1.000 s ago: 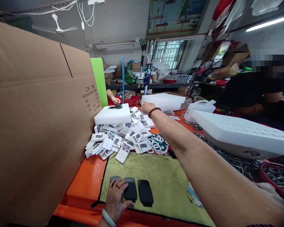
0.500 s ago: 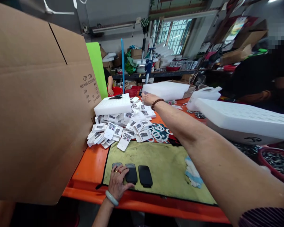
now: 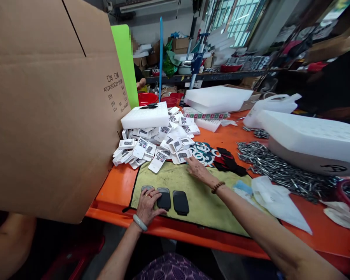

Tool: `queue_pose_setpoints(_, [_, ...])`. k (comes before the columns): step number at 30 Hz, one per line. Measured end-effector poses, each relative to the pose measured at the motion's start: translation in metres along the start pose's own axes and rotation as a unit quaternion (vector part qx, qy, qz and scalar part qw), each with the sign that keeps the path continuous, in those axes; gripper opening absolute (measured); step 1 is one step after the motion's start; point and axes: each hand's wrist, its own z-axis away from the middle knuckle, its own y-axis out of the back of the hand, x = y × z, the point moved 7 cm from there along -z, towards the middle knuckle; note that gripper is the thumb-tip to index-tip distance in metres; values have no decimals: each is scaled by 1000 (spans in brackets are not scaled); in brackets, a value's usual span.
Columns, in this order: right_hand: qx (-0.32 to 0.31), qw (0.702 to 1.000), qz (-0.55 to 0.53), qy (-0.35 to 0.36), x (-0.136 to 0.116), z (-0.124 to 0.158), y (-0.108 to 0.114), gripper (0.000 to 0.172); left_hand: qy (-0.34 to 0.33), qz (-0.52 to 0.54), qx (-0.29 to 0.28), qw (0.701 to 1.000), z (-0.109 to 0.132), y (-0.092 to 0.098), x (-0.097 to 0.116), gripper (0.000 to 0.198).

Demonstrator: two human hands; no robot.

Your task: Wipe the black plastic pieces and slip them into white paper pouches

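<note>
Three flat black rounded cases lie in a row on the olive-green cloth (image 3: 216, 210), their kind not clear. My left hand (image 3: 148, 204), thumb spread, rests over the left case (image 3: 147, 188) and touches the edge of the middle case (image 3: 164, 199). The right-hand case (image 3: 181, 203) lies apart from it. My right hand (image 3: 200, 171) hovers over the cloth's far edge, fingers stretched out, with nothing visible in it. Just beyond its fingertips are a heap of small white boxes (image 3: 159, 160) and a pile of white and teal rings (image 3: 202, 149).
A big cardboard box (image 3: 52, 116) walls off the left side. White foam trays (image 3: 147, 116) sit on the box heap and farther right. Loose metal parts (image 3: 282, 171), black fabric pieces (image 3: 229, 163) and a white plastic bag (image 3: 277, 198) lie to the right. Another person's hand (image 3: 141, 83) shows behind.
My right hand has come back from the far foam tray to the near edge of the ring pile. My left hand stays on the cases. The view has tilted down.
</note>
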Motion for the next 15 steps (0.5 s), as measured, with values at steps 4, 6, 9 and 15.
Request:
queue_pose_setpoints(4, [33, 998, 14, -45, 11, -11, -2, 61, 5, -6, -14, 1000, -1, 2, 2, 56])
queue_pose_setpoints(6, [28, 998, 14, -60, 14, -20, 0, 62, 5, -11, -17, 1000, -1, 2, 2, 56])
queue_pose_setpoints(9, [21, 998, 5, -59, 14, -30, 0, 62, 0, -22, -21, 1000, -2, 1, 0, 55])
queue_pose_setpoints(15, [31, 998, -10, -52, 5, -15, -7, 59, -41, -37, -51, 997, -3, -2, -4, 53])
